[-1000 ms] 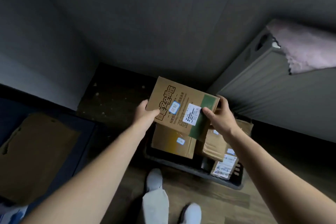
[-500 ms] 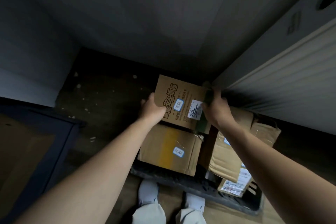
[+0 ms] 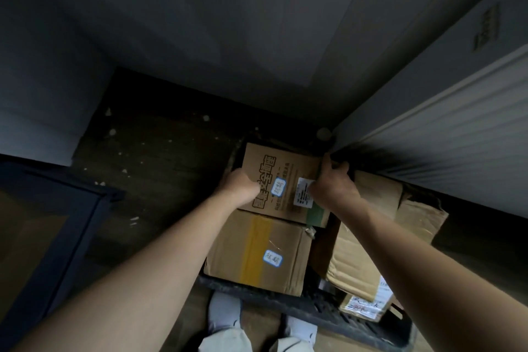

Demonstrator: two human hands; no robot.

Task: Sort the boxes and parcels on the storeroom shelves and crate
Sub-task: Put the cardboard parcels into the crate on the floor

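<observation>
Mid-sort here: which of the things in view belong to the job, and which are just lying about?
Job in hand:
- printed box, held by left hand and right hand
- yellow-taped box
- crumpled box
- small labelled parcel
- black crate

Just lying about:
- dark blue frame, left
- white ribbed panel, right
- round knob in the corner

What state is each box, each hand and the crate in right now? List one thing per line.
printed box: closed, gripped at both sides
left hand: grips its left edge
right hand: grips its right edge
yellow-taped box: sealed, in the crate
crumpled box: dented, creased
crate: holds boxes
</observation>
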